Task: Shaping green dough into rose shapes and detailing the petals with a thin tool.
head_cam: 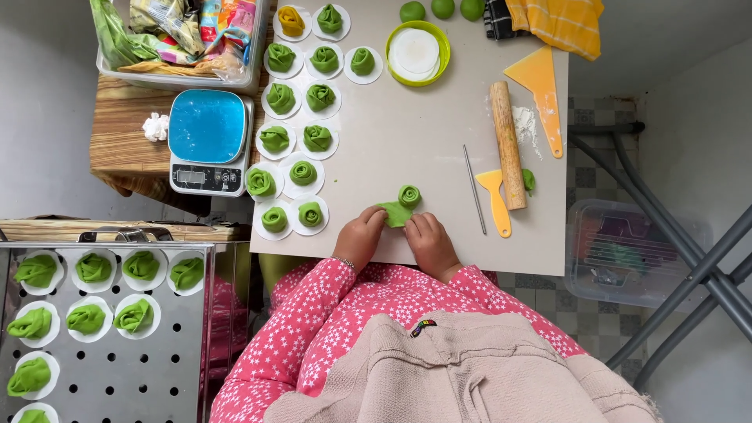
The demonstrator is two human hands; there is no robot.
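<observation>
On the grey table [407, 133], my left hand [361, 235] and my right hand [428, 241] both pinch a flat strip of green dough [396, 214] near the front edge. Just above it sits a rolled green dough rose [409, 195], touching the strip. To the left, several finished green dough roses [303, 172] rest on round white papers in rows; one yellow rose [291, 20] lies at the back.
A wooden rolling pin [507, 144], yellow scrapers [495, 200] and a metal stick [473, 188] lie to the right. A green bowl of white papers [417, 52], green dough balls [442, 8], a blue kitchen scale [208, 141] and a perforated steel steamer tray [141, 368] with more roses surround me.
</observation>
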